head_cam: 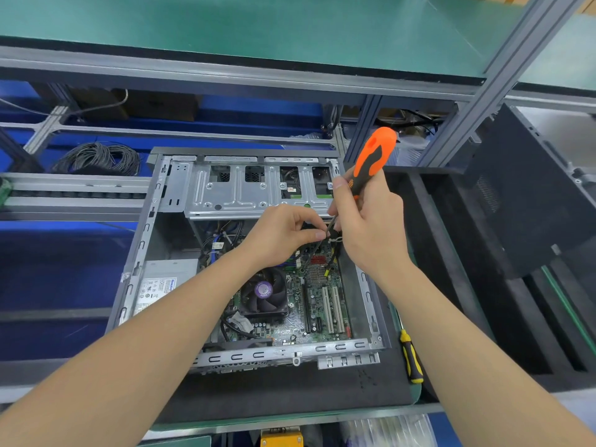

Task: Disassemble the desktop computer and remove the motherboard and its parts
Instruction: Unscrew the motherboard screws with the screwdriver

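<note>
An open desktop case (142,240) lies on its side on a black mat. Inside it I see the green motherboard (317,304), a CPU fan (265,293) with a purple label and a grey power supply (161,285). My right hand (371,227) grips an orange and black screwdriver (371,156), its shaft pointing down into the case's upper right corner. My left hand (283,233) pinches a black cable beside the shaft, right under the silver drive cage (232,191). The screwdriver tip is hidden behind my fingers.
A yellow and black screwdriver (411,358) lies on the mat to the right of the case. A black side panel (532,188) leans at the far right. A coil of dark cable (100,158) sits at the back left. An aluminium frame shelf spans overhead.
</note>
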